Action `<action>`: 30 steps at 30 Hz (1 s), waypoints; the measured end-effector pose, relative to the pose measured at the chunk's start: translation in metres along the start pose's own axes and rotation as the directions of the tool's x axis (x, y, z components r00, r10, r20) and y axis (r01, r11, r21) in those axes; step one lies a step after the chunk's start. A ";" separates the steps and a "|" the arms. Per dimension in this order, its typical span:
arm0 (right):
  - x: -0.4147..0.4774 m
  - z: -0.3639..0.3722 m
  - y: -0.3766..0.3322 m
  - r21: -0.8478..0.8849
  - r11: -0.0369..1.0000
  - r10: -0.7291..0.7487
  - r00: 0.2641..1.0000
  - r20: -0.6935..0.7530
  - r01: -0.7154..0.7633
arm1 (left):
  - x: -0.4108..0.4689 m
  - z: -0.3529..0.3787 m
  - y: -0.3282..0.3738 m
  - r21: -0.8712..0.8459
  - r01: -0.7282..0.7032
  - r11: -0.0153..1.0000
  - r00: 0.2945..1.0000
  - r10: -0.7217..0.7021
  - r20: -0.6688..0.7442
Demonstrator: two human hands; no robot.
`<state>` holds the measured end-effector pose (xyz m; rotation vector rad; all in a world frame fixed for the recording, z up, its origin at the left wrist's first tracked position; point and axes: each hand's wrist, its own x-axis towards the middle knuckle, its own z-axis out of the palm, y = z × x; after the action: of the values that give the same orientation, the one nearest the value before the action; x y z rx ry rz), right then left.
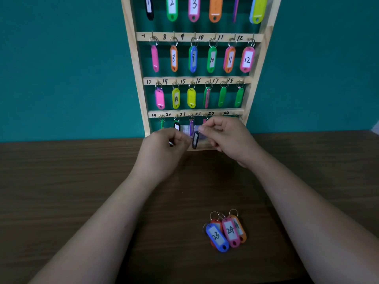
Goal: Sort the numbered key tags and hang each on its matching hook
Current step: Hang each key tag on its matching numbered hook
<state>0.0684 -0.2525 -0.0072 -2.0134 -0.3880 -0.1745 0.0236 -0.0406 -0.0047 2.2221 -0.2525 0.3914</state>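
Observation:
A wooden key rack [131,58] with numbered hooks stands against the teal wall, most hooks carrying coloured tags. Both hands are raised in front of its bottom row, hooks 19 to 24. My right hand [227,138] pinches the ring of a black key tag [195,140] that dangles edge-on below its fingertips. My left hand [164,146] is curled beside that tag and holds something small and dark; what it is I cannot tell. On the table lie a blue tag 23 [217,237], a pink tag 24 [230,232] and an orange tag [240,228] in a small pile.
The dark wooden table [82,191] stretches in front of the rack. A red tag [215,223] lies partly under the blue one. My hands hide hooks 22 to 24.

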 end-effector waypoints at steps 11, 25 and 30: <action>0.016 0.004 0.006 -0.121 0.992 -0.073 0.908 -0.412 0.024 | -0.016 0.006 -0.001 0.097 0.002 0.995 0.962 -0.028 0.271; 0.002 -0.011 -0.001 -0.211 0.977 -0.025 0.986 -0.166 -0.011 | -0.034 -0.002 0.002 0.101 -0.046 0.994 0.906 -0.001 0.423; -0.014 -0.017 -0.007 -0.237 0.970 0.167 0.874 0.457 -0.061 | -0.045 -0.007 0.005 0.123 -0.059 0.991 0.847 -0.015 0.531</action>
<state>0.0531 -0.2672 0.0025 -2.2812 -0.5742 0.3798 -0.0214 -0.0362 -0.0140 2.4269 -0.5605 -0.2197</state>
